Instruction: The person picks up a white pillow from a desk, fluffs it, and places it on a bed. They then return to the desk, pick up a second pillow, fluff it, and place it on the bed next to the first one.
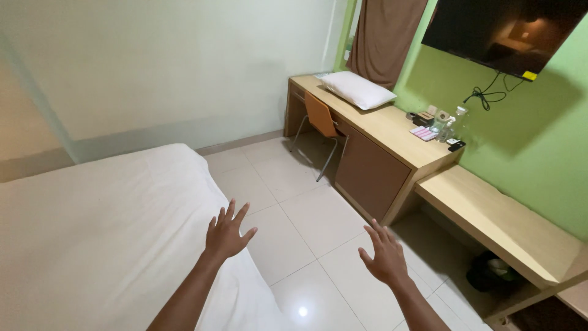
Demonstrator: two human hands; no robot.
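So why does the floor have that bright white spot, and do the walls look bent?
In the head view, the spot on the tiled floor is ceiling-light glare; the wide lens bows the desk and walls; both hands, left and right, look sharp.

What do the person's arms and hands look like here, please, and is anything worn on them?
Both are bare: the left hand and right hand have no gloves, and no rings, watch or bracelet show on the backs of the hands or the wrists. The forearms are uncovered up to the bottom edge of the picture, with no sleeves in view.
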